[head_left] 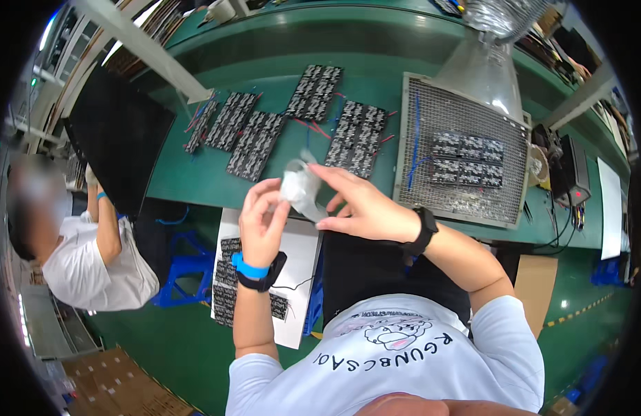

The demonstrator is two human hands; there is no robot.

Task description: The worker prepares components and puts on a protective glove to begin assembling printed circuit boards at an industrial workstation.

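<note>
In front of my chest, above the bench's front edge, is a crumpled, translucent white piece of plastic wrap (301, 187). The fingers and thumb of my left hand (261, 220) pinch its left side. My right hand (365, 204) is at its other side, with the index finger at the top and the thumb by the loose lower end. What is inside the wrap, if anything, cannot be made out. Just beyond my hands, several black circuit boards (254, 147) with red and blue wires lie on the green bench (185, 170).
A metal mesh tray (466, 206) on the right bears black boards (467, 159), below a clear duct hood (483, 76). Further right stands a black box-shaped device (575, 170). More boards lie on a white sheet (296, 267) by my left forearm. Another person (102, 256) sits at left.
</note>
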